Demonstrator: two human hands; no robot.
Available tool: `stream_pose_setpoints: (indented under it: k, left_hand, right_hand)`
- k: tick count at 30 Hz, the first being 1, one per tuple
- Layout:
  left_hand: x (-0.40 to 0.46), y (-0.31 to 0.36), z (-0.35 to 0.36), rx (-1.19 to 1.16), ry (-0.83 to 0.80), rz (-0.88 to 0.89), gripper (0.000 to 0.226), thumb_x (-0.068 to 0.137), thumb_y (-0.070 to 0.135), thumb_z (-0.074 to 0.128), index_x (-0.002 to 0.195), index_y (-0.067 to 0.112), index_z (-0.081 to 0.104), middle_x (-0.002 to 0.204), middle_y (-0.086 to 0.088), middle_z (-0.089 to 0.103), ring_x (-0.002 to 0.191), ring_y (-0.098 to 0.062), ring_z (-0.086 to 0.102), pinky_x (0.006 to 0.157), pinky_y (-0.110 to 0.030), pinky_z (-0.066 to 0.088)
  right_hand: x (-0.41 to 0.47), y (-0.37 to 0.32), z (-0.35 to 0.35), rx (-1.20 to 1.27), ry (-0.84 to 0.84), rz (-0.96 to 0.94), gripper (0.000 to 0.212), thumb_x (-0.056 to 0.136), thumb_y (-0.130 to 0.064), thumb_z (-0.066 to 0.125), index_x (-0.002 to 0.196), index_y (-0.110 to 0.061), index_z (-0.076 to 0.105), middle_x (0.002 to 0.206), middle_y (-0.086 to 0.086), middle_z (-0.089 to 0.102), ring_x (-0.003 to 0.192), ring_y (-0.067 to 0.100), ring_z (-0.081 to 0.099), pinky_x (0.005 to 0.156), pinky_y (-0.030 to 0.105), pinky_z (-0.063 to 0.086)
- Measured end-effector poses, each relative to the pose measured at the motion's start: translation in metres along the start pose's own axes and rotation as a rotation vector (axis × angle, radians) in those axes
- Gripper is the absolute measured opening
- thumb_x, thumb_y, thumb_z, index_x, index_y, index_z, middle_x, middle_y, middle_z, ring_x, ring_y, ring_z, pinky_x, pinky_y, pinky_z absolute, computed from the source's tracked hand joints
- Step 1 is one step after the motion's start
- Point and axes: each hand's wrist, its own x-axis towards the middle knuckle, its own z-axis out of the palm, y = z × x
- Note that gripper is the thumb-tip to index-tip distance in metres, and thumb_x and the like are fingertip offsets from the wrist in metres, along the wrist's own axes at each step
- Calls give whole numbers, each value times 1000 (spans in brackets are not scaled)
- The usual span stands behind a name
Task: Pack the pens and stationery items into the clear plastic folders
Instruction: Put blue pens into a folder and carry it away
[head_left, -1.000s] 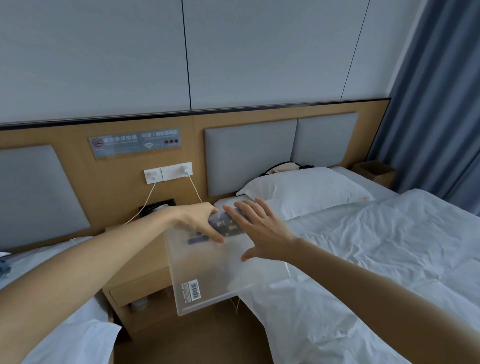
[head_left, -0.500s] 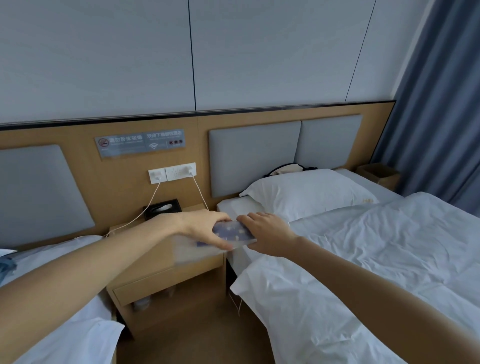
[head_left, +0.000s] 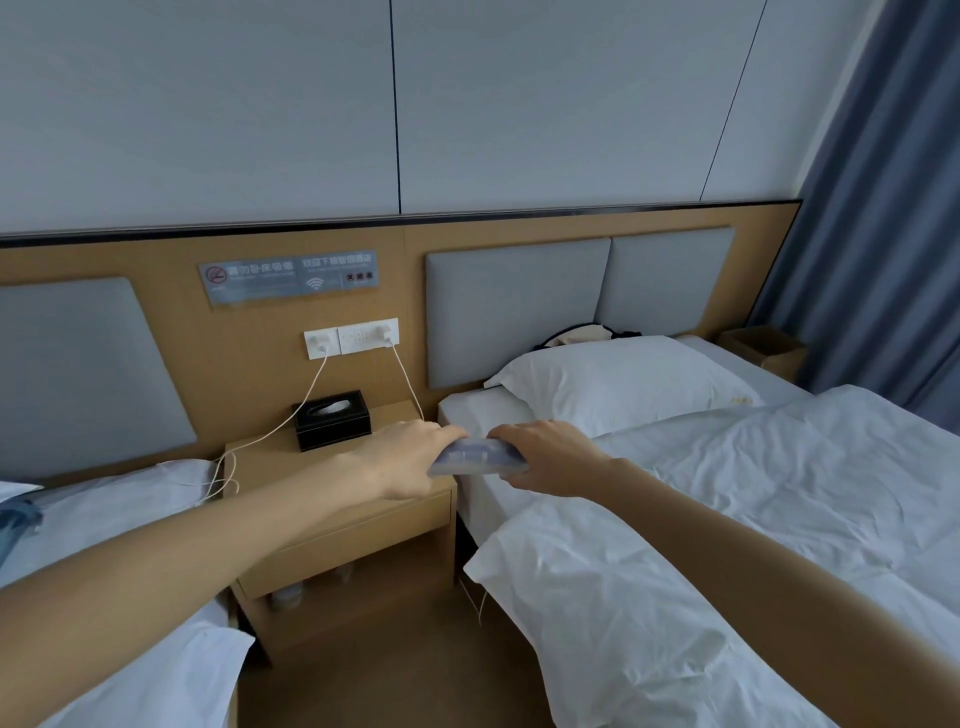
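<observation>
A clear plastic folder (head_left: 475, 457) with dark, bluish items showing through it is held nearly flat in the air, between the nightstand and the right bed. My left hand (head_left: 410, 457) grips its left end with curled fingers. My right hand (head_left: 550, 457) grips its right end, fingers wrapped over the edge. Only a narrow strip of the folder shows between the hands; what is inside cannot be made out.
A wooden nightstand (head_left: 337, 519) with a black tissue box (head_left: 332, 420) and white charging cables (head_left: 311, 395) stands below the hands. White beds lie left (head_left: 104, 519) and right (head_left: 727, 519), with a pillow (head_left: 623, 382) at the right bed's head.
The folder went from tilted with its broad face toward me to nearly flat and edge-on. My right hand went from lying spread on it to gripping its right end.
</observation>
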Motion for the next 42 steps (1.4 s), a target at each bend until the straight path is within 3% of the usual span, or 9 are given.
stream_pose_setpoints:
  k: [4,9,13,17,21,25,33,38,42]
  left_hand:
    - [2,-11,-2,-113,-120,-52,41,84,12,60,124,18,52,106,-7,63,89,-21,61,76,-36,53]
    - [-2,-20,-18,-226,-411,15,33,88,30,63,119,23,54,99,9,56,82,-6,51,74,-22,42]
    - [-5,-28,-21,-167,-328,6,15,84,39,66,92,36,54,82,19,54,76,-3,53,67,-19,41]
    - [-7,-34,-17,-147,-273,33,24,82,34,72,81,33,47,74,18,48,68,-2,48,60,-16,34]
    - [-7,-44,-10,-195,-305,1,24,80,39,73,81,20,57,77,6,55,65,-6,48,58,-18,35]
    - [-7,-52,-8,-340,-349,-59,30,79,40,74,75,19,53,68,6,48,55,-1,42,51,-15,31]
    - [-15,-81,-2,-454,-323,-139,93,46,78,72,99,2,63,82,-2,59,74,-15,53,68,-30,37]
    - [-21,-88,-1,-497,-270,-180,99,46,76,73,101,-5,60,80,-2,50,73,-15,47,67,-30,33]
    - [-24,-93,0,-530,-254,-178,104,45,81,71,103,-4,61,81,-2,52,75,-16,49,69,-31,35]
  right_hand:
    - [-2,3,1,-25,-22,16,38,91,-33,56,123,-16,47,109,3,62,94,25,59,67,27,35]
    - [-3,4,-6,96,-224,19,31,86,-37,65,83,-15,44,68,-6,41,63,17,42,52,22,28]
    - [0,8,-6,205,-274,52,42,83,-36,69,64,-20,35,61,-4,38,53,11,33,51,22,26]
    - [0,10,-3,273,-317,57,40,80,-40,72,64,-21,40,60,-4,41,52,12,35,52,22,27]
    - [-2,7,-9,289,-259,8,29,82,-39,72,90,-16,56,79,1,54,69,16,48,59,21,33]
    - [-3,6,4,57,-173,-26,82,78,-50,71,143,-23,29,132,1,49,118,21,47,102,34,34]
    - [1,23,17,218,-17,84,103,68,-54,77,149,-30,18,143,1,35,131,22,34,108,35,28]
    - [3,25,15,563,33,226,112,68,-36,84,151,-24,10,147,7,32,131,25,37,105,34,36]
    - [7,21,13,792,77,334,92,74,-30,81,147,-24,25,131,10,44,105,20,53,94,28,45]
